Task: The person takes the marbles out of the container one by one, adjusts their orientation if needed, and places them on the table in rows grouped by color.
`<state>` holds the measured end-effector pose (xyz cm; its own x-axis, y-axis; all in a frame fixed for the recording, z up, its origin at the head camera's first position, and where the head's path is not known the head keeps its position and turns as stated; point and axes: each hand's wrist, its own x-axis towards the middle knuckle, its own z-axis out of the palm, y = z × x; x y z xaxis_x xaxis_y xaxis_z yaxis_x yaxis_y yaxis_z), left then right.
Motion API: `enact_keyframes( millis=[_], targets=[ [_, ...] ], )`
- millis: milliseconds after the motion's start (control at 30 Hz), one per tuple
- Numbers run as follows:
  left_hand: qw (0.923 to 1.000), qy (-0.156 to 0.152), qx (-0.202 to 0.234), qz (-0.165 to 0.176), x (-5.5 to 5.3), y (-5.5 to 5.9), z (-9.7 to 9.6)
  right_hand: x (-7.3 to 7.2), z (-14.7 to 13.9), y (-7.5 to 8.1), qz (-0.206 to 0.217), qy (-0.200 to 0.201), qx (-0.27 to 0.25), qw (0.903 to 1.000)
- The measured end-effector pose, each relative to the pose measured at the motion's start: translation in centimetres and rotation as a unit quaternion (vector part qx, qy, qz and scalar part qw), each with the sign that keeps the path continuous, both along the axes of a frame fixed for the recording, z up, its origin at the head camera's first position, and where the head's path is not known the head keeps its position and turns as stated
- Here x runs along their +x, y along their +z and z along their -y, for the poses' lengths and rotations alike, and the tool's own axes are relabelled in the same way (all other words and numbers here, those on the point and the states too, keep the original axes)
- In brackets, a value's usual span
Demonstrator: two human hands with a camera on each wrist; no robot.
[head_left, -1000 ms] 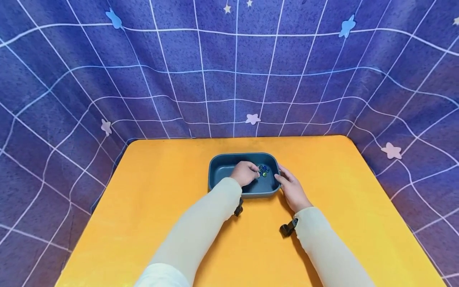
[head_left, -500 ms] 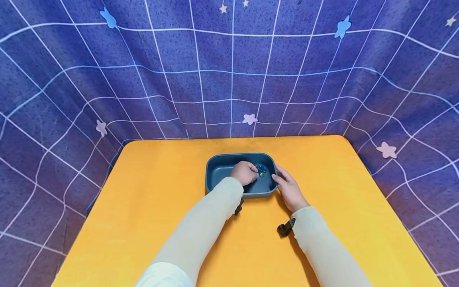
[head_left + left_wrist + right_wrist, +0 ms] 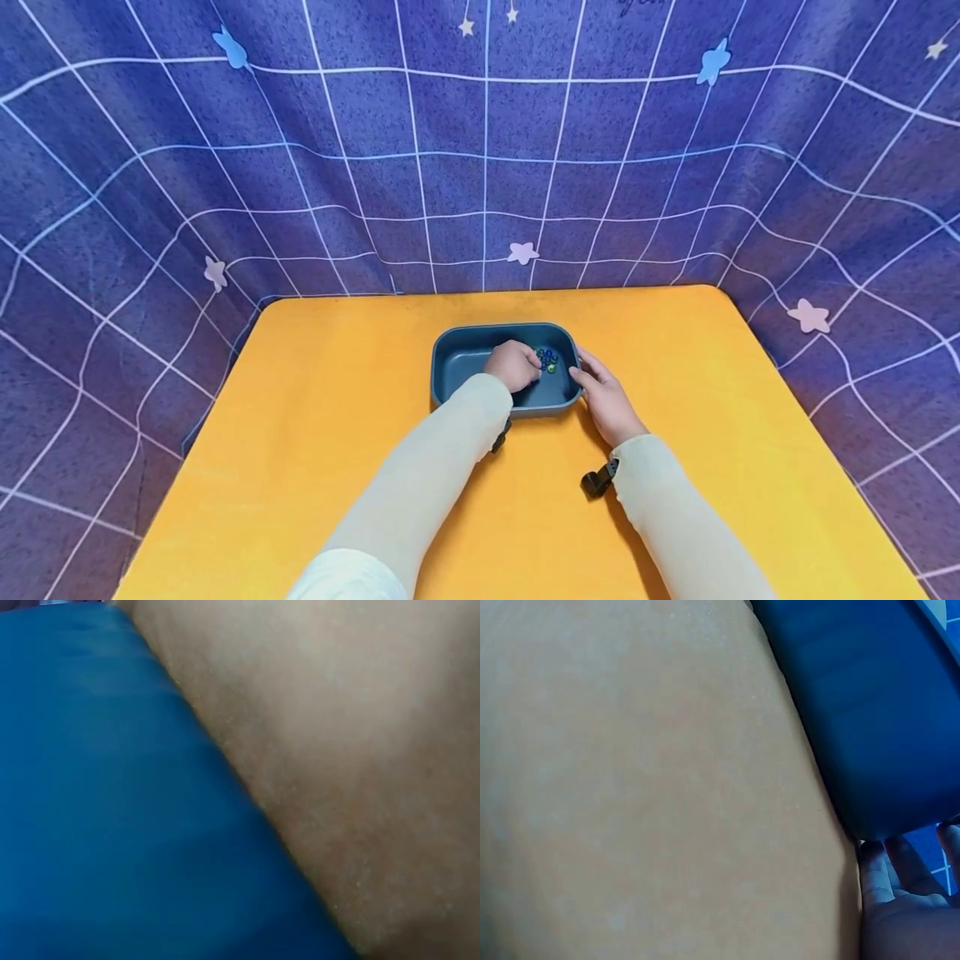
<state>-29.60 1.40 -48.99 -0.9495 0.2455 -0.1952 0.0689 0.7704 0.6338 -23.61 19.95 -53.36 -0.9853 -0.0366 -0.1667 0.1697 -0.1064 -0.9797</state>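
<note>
A dark blue-green rectangular box rests on the yellow table. Several small glass marbles, mostly blue and green with one yellow-green, lie in its right part. My left hand reaches into the box from the near side, knuckles up and fingers bent down right beside the marbles. Its fingertips are hidden, and I cannot tell whether they pinch a marble. At the right end my right hand grips the box, thumb over the rim and fingers along the outer wall. The right wrist view shows its fingertips against the box's corner.
The yellow table spreads around the box. A blue curtain with white grid lines and stars hangs behind it and along both sides. A black wrist camera sits under the right forearm.
The head view has shifted slightly. My left hand stays low in the box beside the marbles, its fingers slightly more tucked under. The right hand keeps its grip on the box's end.
</note>
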Motion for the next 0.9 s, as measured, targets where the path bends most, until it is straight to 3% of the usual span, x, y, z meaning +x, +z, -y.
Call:
enact_keyframes(
  millis=[400,667,900],
  targets=[
    [0.9997,0.004,-0.021,0.016,-0.21,-0.27,-0.13,-0.07,-0.03,-0.11,-0.003,-0.004,-0.006,1.0000],
    [0.9983,-0.030,-0.049,-0.001,-0.47,-0.89,-0.05,-0.04,-0.04,-0.05,-0.003,-0.008,-0.010,0.9999],
    [0.9994,-0.029,-0.019,-0.007,-0.38,-0.67,0.03,-0.11,-0.05,-0.28,-0.004,-0.008,-0.011,0.9999]
  ],
)
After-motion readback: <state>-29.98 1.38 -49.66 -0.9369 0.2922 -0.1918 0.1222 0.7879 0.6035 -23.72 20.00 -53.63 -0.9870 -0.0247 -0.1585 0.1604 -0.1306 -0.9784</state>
